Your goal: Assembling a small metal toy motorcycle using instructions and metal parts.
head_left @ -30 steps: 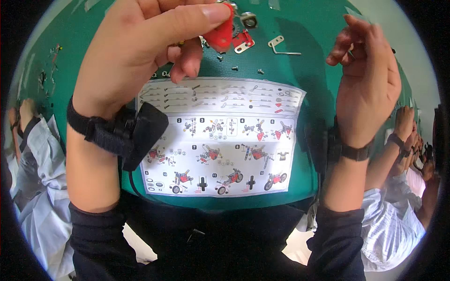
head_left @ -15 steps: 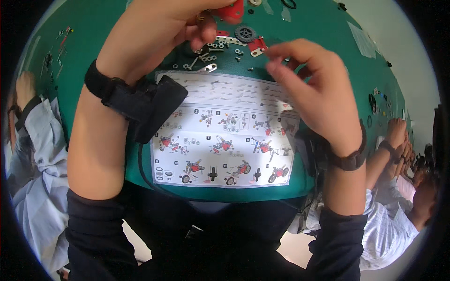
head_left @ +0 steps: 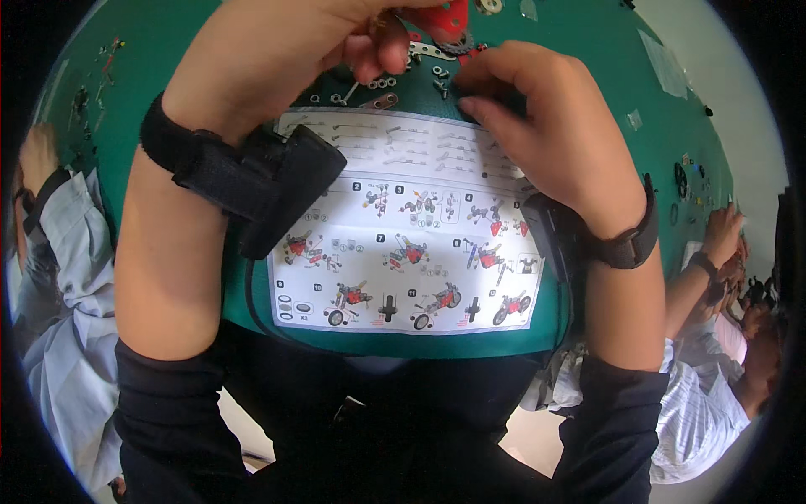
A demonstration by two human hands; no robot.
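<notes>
At the top edge, my left hand (head_left: 374, 42) is closed on a red perforated plate (head_left: 449, 23); part of the hand is cut off by the frame. My right hand (head_left: 546, 109) hovers over the table just past the sheet, its thumb and index finger apart and nothing visible between them. Small screws (head_left: 441, 84) lie just left of its fingertips. Beneath the red plate, a silver perforated strip (head_left: 432, 51) and a black wheel (head_left: 464, 46) are partly covered. Several nuts (head_left: 382, 83) and a small strip (head_left: 382, 102) lie below my left fingers.
A printed instruction sheet (head_left: 403, 227) with motorcycle assembly drawings lies on the green table (head_left: 672, 151) before me. A pale round part (head_left: 489, 7) is at the far edge. People sit on both sides, one hand (head_left: 38, 155) at left, another (head_left: 720, 235) at right, near loose parts.
My left hand and the red plate have shifted slightly right, now covering more of the wheel. My right hand has moved a little up and left, closer to the small screws.
</notes>
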